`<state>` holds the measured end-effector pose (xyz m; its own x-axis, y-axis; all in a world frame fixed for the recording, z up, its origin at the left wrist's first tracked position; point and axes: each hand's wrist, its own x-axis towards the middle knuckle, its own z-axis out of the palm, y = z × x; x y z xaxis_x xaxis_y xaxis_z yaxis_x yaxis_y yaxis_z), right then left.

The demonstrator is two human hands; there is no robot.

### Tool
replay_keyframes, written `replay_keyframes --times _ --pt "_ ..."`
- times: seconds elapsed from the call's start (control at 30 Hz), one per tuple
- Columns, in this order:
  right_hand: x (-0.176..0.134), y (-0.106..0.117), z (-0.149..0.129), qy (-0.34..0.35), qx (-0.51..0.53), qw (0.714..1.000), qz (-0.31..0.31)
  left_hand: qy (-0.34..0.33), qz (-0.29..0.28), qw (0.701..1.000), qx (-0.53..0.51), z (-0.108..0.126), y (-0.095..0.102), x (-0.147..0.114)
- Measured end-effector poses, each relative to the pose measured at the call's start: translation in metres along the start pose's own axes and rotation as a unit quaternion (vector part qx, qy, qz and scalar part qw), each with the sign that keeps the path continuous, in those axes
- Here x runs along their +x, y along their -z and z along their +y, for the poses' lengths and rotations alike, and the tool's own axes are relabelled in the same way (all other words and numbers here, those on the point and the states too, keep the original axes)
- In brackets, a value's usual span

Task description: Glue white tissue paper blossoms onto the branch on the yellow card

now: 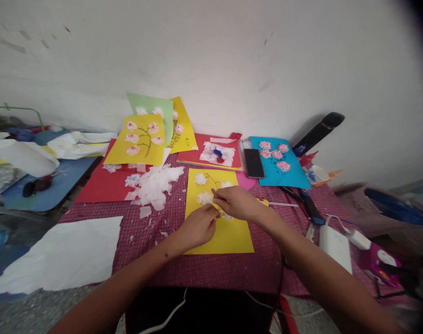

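Note:
A yellow sheet of paper (228,239) lies in front of me with a drawn branch and several white tissue-paper flowers (200,179). Over its middle, my left hand (199,227) is closed, its fingertips pinched beside a white flower (204,198). My right hand (239,202) comes in from the other side, thumb and forefinger pressed together just above the left fingertips. Whatever small piece the fingers grip is hidden or too small to name. Both hands partly cover the flowers on the right of the sheet.
Torn white tissue pieces (157,185) are heaped left of the sheet. Finished flower pictures (134,139) lean at the back. A phone (253,163), a blue flower card (279,160) and a paper cup (317,174) stand right. A white paper sheet (65,253) hangs over the left edge.

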<state>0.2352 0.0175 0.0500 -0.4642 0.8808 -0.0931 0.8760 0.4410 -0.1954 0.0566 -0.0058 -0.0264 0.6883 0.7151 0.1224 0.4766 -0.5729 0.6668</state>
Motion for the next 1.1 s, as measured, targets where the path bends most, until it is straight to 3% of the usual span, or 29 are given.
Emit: replay_keyframes --times 0.53,1.1 --pt "-0.0002 -0.0041 0.0027 0.013 -0.005 1.000 -0.007 -0.019 -0.031 0.997 0.073 0.0037 0.0003 -0.0002" --pt "-0.0023 -0.0076 -0.0010 0.018 -0.016 1.000 0.014 -0.032 -0.017 0.998 0.048 0.0018 -0.0012 -0.0006"
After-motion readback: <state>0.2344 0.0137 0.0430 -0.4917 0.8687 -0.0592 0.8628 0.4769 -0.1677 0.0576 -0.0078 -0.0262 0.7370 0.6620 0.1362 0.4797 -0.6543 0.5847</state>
